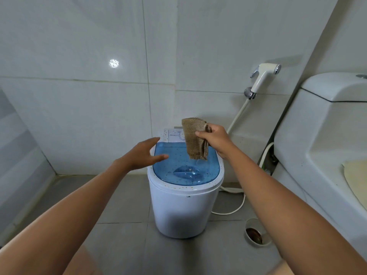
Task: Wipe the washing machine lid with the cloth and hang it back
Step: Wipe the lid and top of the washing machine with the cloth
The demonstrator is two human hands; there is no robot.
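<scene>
Right hand: fingers clamped on the folded brown cloth, held above the blue washing machine lid, not touching. Left hand: fingers apart, empty, at the lid's left edge. Washer on the floor beside the toilet.

coarse woven cloth, glossy plastic lid

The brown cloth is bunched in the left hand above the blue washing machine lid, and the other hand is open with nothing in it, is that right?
Not quite: the head view shows the brown cloth bunched in the right hand, not the left. It does hang above the blue washing machine lid, and the other hand, the left hand, is open with nothing in it.
</scene>
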